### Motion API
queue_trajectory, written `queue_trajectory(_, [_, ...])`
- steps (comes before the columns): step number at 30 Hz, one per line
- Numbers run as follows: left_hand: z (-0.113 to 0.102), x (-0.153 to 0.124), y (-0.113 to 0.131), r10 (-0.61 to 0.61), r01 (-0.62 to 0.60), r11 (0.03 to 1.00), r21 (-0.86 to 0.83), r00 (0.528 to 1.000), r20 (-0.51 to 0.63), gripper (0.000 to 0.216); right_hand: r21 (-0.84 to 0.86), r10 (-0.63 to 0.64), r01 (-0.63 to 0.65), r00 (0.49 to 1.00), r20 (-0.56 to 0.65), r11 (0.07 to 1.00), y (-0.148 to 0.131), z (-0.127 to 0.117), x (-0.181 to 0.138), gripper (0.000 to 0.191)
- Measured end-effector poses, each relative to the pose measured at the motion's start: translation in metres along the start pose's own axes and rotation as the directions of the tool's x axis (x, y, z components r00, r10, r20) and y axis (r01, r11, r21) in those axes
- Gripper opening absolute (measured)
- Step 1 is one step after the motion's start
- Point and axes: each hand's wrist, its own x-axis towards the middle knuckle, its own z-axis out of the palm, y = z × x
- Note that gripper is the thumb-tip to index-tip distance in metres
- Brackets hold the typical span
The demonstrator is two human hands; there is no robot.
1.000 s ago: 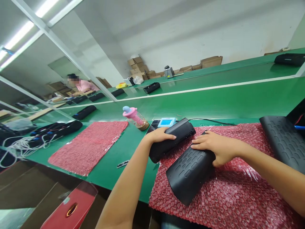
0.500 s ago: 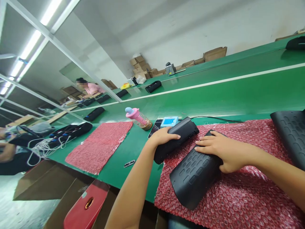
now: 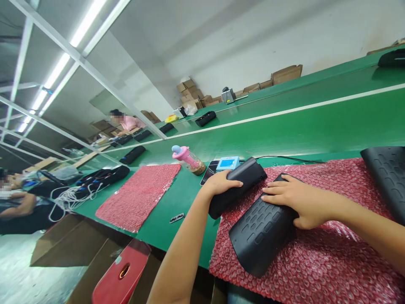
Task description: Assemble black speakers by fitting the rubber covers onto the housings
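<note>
My left hand [image 3: 222, 183] wraps its fingers over a smooth black speaker body [image 3: 249, 175] lying at the left edge of a red bubble-wrap sheet [image 3: 316, 261]. My right hand [image 3: 295, 200] lies curled over a black patterned cover [image 3: 257, 232] resting on the same sheet, just right of the speaker body. Its fingertips press on the cover's top near the speaker. Both pieces touch each other.
Another patterned cover [image 3: 386, 177] lies at the right. A pink bottle [image 3: 189, 159], a blue device [image 3: 228, 163] and a phone stand behind. A second bubble-wrap sheet [image 3: 139, 196] is left. Green conveyor [image 3: 284, 126] carries black speakers [image 3: 205, 118]. People work at far left.
The view has swung a little left and down; both hands and the two black pieces keep the same hold and place on the bubble wrap.
</note>
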Motion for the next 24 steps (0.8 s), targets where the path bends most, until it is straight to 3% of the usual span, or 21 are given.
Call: queue_trajectory(24, [0.0001,0.0051,-0.0039,-0.002,0.002,1.0,-0.026,1.0,0.001,0.067,-0.018,0.006,-0.007,1.0,-0.018,1.0,0.0017,0.0034,0.003,0.083])
